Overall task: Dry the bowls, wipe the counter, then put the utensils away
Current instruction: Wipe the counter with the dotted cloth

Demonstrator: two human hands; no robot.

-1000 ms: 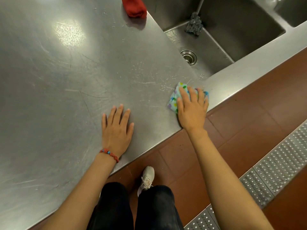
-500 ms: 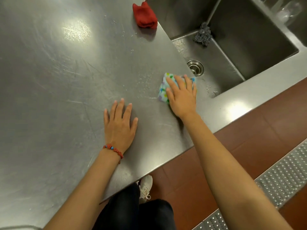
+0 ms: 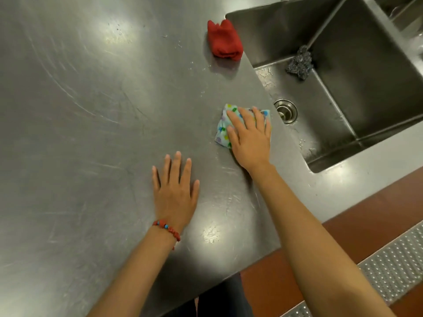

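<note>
Here, spotted cloth point(image 3: 221, 131) flat on steel counter point(image 3: 91, 110), just beside sink point(image 3: 366, 92) edge, pressed under right hand point(image 3: 250, 138) with fingers straight and slightly apart. Left hand point(image 3: 175, 195) nearby, flat on bare metal, fingers spread, holding nothing. Farther back, red cloth point(image 3: 224, 41) by sink corner; scourer point(image 3: 299, 62) inside basin.

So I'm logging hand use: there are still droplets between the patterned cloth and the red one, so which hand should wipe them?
Right hand: it already presses the patterned cloth, nearest there. The left hand lies flat, empty.
</note>
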